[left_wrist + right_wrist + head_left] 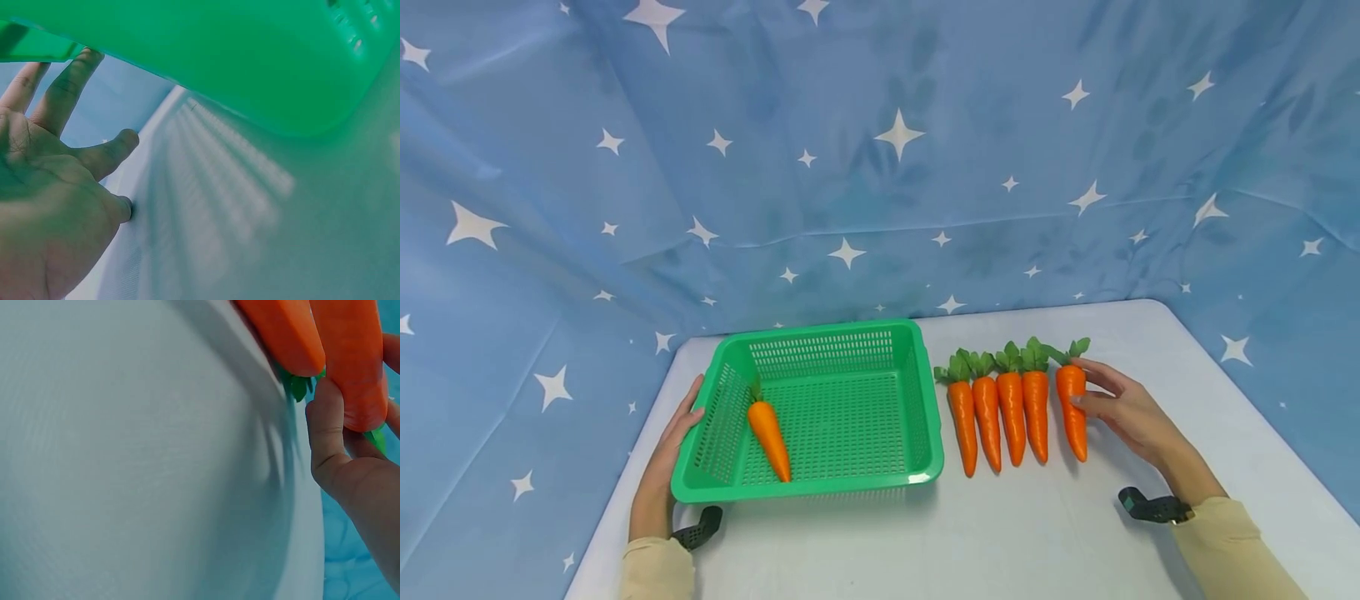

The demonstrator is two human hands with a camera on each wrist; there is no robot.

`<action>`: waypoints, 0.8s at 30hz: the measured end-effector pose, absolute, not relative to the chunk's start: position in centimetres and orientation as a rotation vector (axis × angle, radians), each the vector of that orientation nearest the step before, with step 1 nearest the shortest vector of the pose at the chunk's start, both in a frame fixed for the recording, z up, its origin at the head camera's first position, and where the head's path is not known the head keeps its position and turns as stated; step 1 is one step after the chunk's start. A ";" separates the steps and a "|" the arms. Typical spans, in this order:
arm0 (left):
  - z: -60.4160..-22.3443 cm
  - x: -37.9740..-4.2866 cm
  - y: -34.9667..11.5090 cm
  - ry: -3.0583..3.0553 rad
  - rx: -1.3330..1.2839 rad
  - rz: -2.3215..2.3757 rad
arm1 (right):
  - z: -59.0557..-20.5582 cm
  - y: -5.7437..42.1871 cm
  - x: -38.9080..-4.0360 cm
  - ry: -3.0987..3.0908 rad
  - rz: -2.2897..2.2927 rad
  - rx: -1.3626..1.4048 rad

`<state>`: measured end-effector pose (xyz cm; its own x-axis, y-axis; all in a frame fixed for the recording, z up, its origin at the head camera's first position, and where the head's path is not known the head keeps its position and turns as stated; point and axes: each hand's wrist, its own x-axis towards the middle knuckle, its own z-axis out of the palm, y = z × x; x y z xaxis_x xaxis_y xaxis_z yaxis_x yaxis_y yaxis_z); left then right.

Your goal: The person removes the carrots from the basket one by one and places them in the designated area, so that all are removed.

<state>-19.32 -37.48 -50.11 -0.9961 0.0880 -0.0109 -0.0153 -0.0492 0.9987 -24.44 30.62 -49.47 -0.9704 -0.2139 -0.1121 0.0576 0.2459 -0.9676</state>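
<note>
At the right end of a row of carrots (1011, 417), my right hand (1138, 417) pinches one carrot (1072, 408) between thumb and fingers. In the right wrist view the thumb (327, 419) presses one side of that carrot (356, 369), and fingers show at its other side. My left hand (673, 446) lies along the left side of a green basket (805, 492), touching its rim. Its fingers (65, 94) look mostly straight in the left wrist view. Inside the basket, near its left wall, lies a single carrot (769, 437).
The basket and carrots are on a white-covered table (1000, 542). Behind and beside it hangs a blue cloth (850, 167) with white stars. The row of carrots lies just right of the basket, leafy tops (1007, 357) toward the back.
</note>
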 end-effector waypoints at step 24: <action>-50.1 -19.1 -37.2 2.114 0.065 2.217 | -51.1 29.9 -25.8 2.519 -1.564 -0.172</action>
